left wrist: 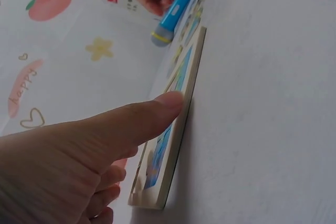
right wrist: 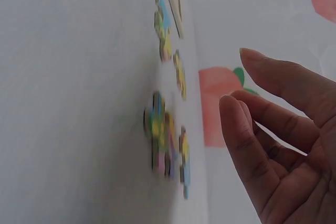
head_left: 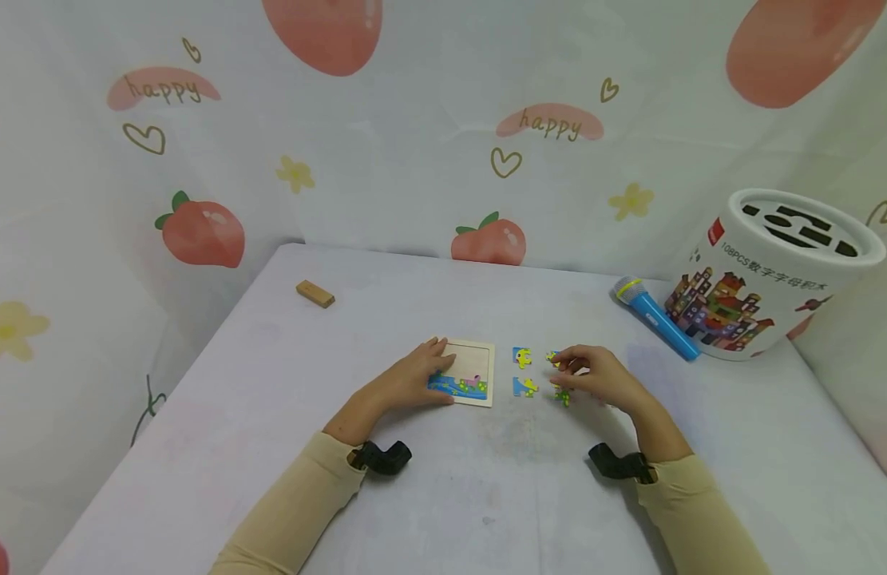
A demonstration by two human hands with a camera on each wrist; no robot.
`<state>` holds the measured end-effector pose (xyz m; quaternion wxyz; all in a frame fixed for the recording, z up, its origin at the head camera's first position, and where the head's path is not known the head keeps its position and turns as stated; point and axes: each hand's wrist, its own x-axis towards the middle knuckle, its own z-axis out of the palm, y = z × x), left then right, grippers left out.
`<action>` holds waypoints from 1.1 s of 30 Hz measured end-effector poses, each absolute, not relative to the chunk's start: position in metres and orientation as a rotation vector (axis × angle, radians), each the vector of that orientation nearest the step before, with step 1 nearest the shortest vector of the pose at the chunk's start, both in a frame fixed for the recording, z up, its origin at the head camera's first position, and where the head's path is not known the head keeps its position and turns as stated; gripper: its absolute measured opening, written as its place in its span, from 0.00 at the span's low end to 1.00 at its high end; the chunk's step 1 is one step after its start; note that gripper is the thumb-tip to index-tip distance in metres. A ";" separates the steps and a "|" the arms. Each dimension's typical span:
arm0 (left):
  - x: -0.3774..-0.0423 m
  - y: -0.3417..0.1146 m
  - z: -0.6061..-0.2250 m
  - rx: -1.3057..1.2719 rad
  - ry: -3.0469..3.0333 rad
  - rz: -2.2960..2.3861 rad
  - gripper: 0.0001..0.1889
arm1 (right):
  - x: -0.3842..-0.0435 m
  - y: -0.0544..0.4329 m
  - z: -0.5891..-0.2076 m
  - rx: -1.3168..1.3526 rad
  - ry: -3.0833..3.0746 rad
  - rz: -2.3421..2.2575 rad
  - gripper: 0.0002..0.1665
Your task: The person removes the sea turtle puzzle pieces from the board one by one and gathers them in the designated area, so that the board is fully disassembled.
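Observation:
My left hand (head_left: 414, 375) lies over the left side of a square wooden puzzle board (head_left: 490, 375). Its thumb (left wrist: 157, 114) rests straight along the near rim, and its other fingers reach across the board. Blue water and a pink shape fill the board's lower part; bare wood shows above. My right hand (head_left: 594, 375) hovers over loose puzzle pieces, fingers loosely bent, thumb apart, nothing between them. Two pieces, a yellow-and-blue one (head_left: 522, 358) and a blue one (head_left: 525, 387), lie beside the board. Under the right hand, green pieces (right wrist: 159, 129) overlap, with another piece (right wrist: 185, 161) alongside.
At the back right stands a large white bucket (head_left: 759, 279) with a slotted lid. A blue toy microphone (head_left: 659, 319) leans close against its base. Farther left on the table (head_left: 443, 495) is a small wooden block (head_left: 315, 294). A printed cloth hangs behind.

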<state>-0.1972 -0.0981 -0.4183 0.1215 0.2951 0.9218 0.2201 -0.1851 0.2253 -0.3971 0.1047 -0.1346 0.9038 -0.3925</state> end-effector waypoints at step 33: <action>-0.198 -0.109 -0.414 0.781 2.597 0.697 0.43 | -0.209 0.121 -0.396 -0.761 2.525 -1.178 0.20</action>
